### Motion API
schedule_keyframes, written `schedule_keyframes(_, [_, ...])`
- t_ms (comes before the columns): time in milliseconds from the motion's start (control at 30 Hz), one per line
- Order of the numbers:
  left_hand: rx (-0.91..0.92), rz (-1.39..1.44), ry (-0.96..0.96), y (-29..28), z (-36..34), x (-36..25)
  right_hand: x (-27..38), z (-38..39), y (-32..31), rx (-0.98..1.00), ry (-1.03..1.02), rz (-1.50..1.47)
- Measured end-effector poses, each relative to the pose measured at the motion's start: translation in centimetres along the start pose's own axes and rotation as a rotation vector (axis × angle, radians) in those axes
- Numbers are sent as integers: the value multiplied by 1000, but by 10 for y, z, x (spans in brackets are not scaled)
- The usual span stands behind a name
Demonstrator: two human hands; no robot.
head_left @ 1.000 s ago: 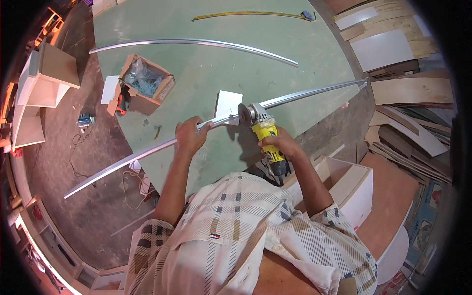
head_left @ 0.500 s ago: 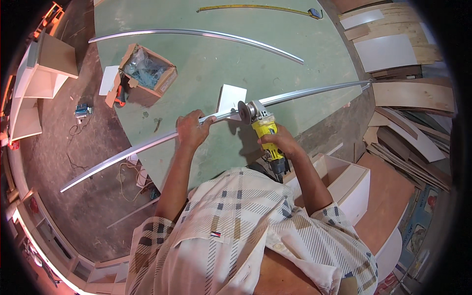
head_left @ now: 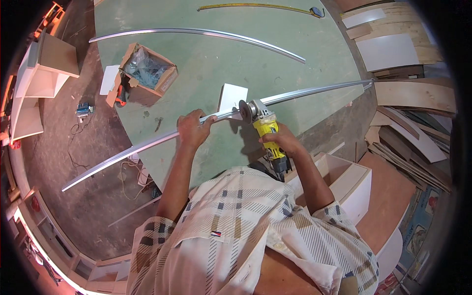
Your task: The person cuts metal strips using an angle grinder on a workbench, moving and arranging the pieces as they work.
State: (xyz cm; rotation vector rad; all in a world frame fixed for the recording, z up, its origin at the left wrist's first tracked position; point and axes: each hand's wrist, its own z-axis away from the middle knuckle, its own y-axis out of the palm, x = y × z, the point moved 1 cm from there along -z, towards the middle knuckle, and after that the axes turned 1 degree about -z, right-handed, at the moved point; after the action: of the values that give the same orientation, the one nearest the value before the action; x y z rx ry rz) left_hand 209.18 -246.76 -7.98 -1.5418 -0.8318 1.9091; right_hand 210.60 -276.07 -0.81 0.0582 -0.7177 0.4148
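Observation:
My left hand (head_left: pixel 193 130) grips a long silver metal rail (head_left: pixel 160 139) lying diagonally across the green board (head_left: pixel 255 59). My right hand (head_left: pixel 284 140) holds a yellow-and-black angle grinder (head_left: pixel 269 140) by its body. The grinder's disc (head_left: pixel 246 111) is upright at the rail, just right of my left hand; whether it touches the metal I cannot tell. A small white board (head_left: pixel 232 97) lies under the rail beside the disc. A second silver rail (head_left: pixel 196 32) rests on the green board farther away.
An open cardboard box (head_left: pixel 167 81) of bagged parts, an orange-and-black tool (head_left: pixel 121 96) and a yellow tape measure (head_left: pixel 314 12) lie on the board. A corded tool (head_left: pixel 84 110) is on the floor. Cabinet carcasses (head_left: pixel 54 64) and stacked wood panels (head_left: pixel 410 98) flank the work surface.
The whole view has shifted slightly, with the board and objects appearing a little higher than a second ago. Both grips and the grinder's place on the rail look much the same.

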Motion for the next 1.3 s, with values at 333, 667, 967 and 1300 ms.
schedule_keyframes(333, [-15,14,-35,-1,3,-3,6,-1,1,19,-15,15])
schedule_keyframes(667, [-5,0,-38,3,2,-2,6,-5,4,-26,-34,61])
schedule_keyframes(967, [-32,4,-27,5,3,0,4,-8,6,-33,5,34])
schedule_keyframes(1300, [-69,3,7,13,3,6,10,-7,9,-26,-4,73])
